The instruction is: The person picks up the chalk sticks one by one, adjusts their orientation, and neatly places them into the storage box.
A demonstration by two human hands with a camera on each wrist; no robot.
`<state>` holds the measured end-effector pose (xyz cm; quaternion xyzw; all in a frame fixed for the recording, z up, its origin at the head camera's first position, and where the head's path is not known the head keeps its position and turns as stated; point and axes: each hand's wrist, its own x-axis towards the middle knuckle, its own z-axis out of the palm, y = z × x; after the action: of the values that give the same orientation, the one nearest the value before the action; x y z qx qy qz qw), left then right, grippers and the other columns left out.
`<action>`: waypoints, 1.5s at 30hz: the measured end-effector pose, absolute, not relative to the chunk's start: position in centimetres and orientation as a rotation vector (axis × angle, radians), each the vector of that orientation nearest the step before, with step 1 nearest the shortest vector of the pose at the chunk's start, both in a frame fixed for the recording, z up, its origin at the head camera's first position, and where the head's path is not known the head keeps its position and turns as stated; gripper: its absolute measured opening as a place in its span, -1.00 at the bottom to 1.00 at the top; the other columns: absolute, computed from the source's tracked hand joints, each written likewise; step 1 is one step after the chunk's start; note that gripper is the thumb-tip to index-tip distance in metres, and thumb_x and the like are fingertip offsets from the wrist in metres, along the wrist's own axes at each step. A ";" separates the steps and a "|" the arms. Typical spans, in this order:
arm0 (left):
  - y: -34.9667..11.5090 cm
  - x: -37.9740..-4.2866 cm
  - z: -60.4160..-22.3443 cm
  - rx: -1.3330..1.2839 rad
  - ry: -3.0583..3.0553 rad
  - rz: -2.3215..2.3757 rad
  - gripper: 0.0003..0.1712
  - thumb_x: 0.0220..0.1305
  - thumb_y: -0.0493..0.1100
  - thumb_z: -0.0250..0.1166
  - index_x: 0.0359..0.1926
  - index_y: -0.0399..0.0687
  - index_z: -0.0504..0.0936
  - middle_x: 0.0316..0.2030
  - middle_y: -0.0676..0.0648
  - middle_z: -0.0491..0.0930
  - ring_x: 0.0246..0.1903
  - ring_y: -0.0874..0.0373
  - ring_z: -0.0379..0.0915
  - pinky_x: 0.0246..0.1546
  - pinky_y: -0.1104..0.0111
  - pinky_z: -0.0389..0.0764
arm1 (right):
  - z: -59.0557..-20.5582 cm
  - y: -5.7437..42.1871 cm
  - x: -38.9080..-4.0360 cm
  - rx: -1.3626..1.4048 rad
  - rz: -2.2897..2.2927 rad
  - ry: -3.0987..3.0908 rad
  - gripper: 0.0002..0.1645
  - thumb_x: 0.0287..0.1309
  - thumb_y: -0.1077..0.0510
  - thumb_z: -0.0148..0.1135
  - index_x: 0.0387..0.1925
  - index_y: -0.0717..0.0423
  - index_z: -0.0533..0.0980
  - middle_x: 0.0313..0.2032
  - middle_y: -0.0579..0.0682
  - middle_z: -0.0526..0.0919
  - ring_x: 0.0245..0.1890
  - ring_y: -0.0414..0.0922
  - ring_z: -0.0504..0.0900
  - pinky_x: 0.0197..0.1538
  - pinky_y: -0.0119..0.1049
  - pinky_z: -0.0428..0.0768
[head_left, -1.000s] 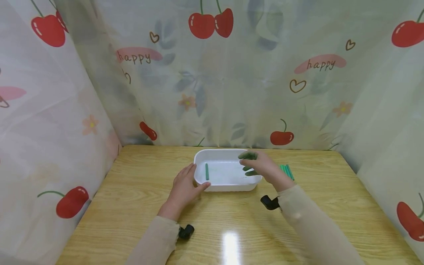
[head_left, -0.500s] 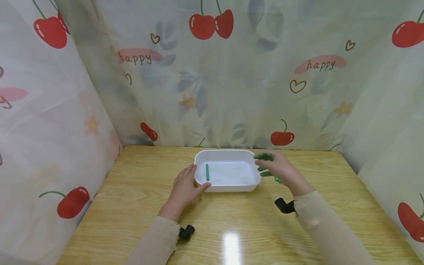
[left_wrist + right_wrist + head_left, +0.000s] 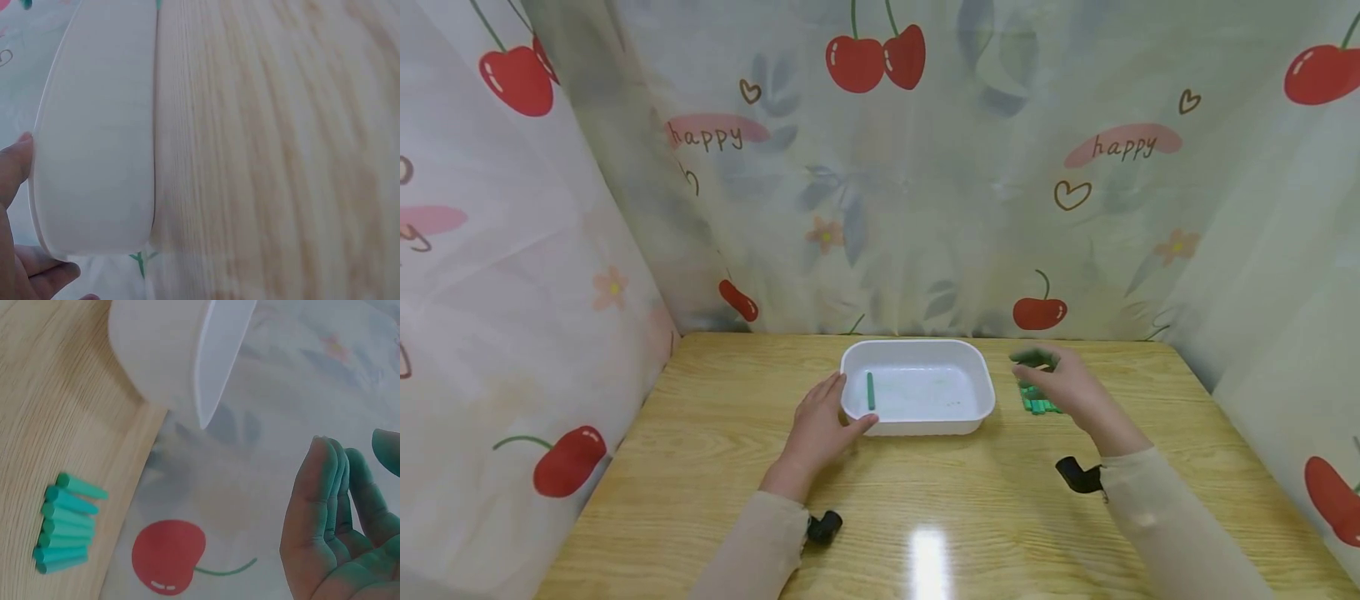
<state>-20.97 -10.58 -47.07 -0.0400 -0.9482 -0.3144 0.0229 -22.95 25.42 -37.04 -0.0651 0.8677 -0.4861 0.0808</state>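
Note:
A white plastic basin [image 3: 928,427] stands on the table, with one green chalk stick [image 3: 871,391] lying inside near its left end. My left hand [image 3: 822,421] holds the basin's near left corner, thumb on the front rim and fingers along the left side. Right of the basin, my right hand [image 3: 1060,385] hovers with loosely bent fingers and nothing between them. Green stains cover its fingers [image 3: 310,481] in the right wrist view. Below it lies a row of several green chalk sticks [image 3: 69,515], partly hidden by the hand in the head view.
The wooden table [image 3: 730,367] ends at a cherry-printed cloth [image 3: 895,208] behind and on both sides. A black wrist camera [image 3: 1078,475] juts from the right sleeve, another camera [image 3: 825,527] from the left. Small green specks mark the basin's floor.
From above the basin's right end, my right hand has moved right to over the row of chalk sticks. My left hand and the basin stay in place.

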 end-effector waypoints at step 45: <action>-11.2 -21.2 -47.3 -0.203 -2.911 -0.935 0.12 0.20 0.39 0.32 0.52 -0.22 0.17 0.49 -0.20 0.17 0.47 -0.18 0.03 0.44 -0.08 0.07 | -44.5 34.2 -28.5 -0.044 -1.187 2.797 -0.38 0.49 0.00 0.04 0.29 0.43 0.34 0.19 0.46 0.46 0.04 0.27 0.59 -0.04 -0.07 0.69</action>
<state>-21.16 -11.17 -47.33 -0.0663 -0.9493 -0.3048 0.0389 -28.51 34.20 -44.53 -0.0143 0.9192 -0.3902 0.0514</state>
